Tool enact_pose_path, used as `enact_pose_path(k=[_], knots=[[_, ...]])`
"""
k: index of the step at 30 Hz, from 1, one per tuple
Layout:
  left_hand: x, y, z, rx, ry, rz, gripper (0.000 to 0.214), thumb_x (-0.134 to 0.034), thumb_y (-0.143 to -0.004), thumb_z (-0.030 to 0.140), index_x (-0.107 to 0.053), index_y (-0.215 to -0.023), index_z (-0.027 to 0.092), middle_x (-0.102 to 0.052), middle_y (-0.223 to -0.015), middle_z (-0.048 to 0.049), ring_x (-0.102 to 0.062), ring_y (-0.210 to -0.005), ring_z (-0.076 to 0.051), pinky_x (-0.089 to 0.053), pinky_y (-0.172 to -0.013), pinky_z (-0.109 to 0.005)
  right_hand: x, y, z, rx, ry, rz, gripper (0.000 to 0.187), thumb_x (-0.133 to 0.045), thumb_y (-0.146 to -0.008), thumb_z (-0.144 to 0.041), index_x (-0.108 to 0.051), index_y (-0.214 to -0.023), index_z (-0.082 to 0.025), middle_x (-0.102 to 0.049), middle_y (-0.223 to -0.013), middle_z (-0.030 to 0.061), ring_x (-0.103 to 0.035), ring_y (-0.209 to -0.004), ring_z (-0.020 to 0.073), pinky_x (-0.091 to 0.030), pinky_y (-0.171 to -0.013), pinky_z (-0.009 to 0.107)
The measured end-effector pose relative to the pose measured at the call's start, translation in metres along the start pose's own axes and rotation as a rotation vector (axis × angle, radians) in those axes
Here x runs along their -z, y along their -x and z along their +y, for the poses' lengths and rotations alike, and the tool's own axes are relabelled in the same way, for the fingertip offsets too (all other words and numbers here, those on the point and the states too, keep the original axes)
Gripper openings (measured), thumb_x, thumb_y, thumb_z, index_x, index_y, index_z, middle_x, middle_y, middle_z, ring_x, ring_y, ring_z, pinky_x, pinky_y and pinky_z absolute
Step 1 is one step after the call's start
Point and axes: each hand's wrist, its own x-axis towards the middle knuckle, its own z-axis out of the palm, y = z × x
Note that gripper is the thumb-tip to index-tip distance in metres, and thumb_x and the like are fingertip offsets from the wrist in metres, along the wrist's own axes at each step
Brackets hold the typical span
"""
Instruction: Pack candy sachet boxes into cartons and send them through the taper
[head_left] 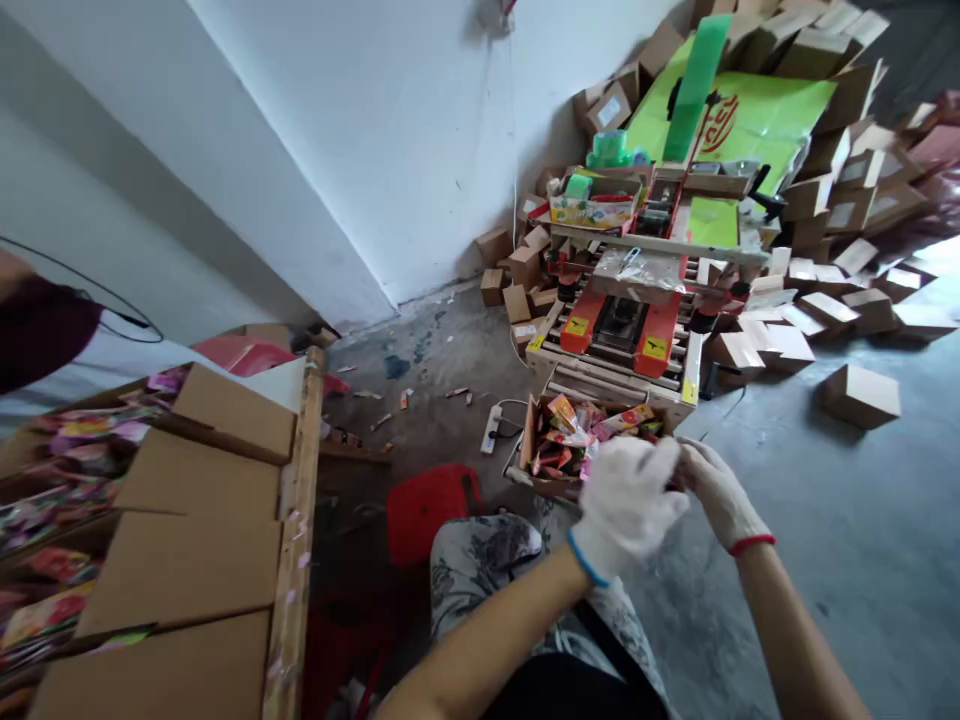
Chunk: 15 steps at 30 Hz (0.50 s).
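An unsealed cardboard box [528, 437] filled with colourful small packets [568, 420] stands at the front end of a roller conveyor. My left hand [628, 500], in a white glove with a blue cuff, is over the box's near right corner, smeared by motion. Just right of it is my right hand [718, 490], gloved in white with a red cuff. Its fingers curl in toward the left hand beside the box's right side. Whatever lies between the two hands is hidden behind them.
A carton-taping machine [652, 340] with green tape stands on the roller conveyor [551, 335]. Small cartons [859, 395] are piled behind and to the right. On my left, a wooden-edged table [296, 540] bears packet-filled boxes. A red stool [427, 510] and a power strip [491, 428] are nearby.
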Motion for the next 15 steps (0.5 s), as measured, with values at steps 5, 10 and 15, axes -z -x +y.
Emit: enact_pose_path(k=[5, 10, 15], knots=[[0.063, 0.04, -0.103, 0.365, 0.057, 0.35, 0.071, -0.065, -0.086, 0.058, -0.047, -0.143, 0.018, -0.057, -0.127, -0.0163, -0.058, -0.114, -0.03, -0.049, -0.101, -0.046, 0.014, 0.002, -0.02, -0.034, -0.155, -0.133, 0.046, -0.065, -0.083, -0.055, -0.057, -0.108, -0.018, -0.067, -0.092, 0.0043, -0.065, -0.082, 0.0205, -0.054, -0.073, 0.034], [0.055, 0.003, -0.117, 0.134, 0.156, -0.308, 0.103, -0.085, -0.058, 0.068, -0.048, -0.146, 0.028, -0.06, -0.127, -0.0065, -0.06, -0.116, -0.028, -0.048, -0.103, -0.039, -0.018, -0.008, -0.062, 0.017, 0.46, -0.299, 0.038, -0.072, -0.072, -0.052, -0.056, -0.089, -0.022, -0.061, -0.076, -0.0024, -0.054, -0.066, 0.0143, -0.036, -0.057, 0.026], [0.027, -0.042, -0.098, -0.007, -0.146, -0.724, 0.079, -0.071, -0.067, 0.077, -0.062, -0.132, 0.033, -0.065, -0.115, -0.0075, -0.066, -0.105, -0.032, -0.053, -0.086, -0.039, -0.038, -0.012, -0.087, 0.118, 0.803, -0.493, 0.046, -0.074, -0.069, -0.057, -0.059, -0.094, -0.022, -0.064, -0.088, 0.0026, -0.057, -0.071, 0.017, -0.032, -0.056, 0.027]])
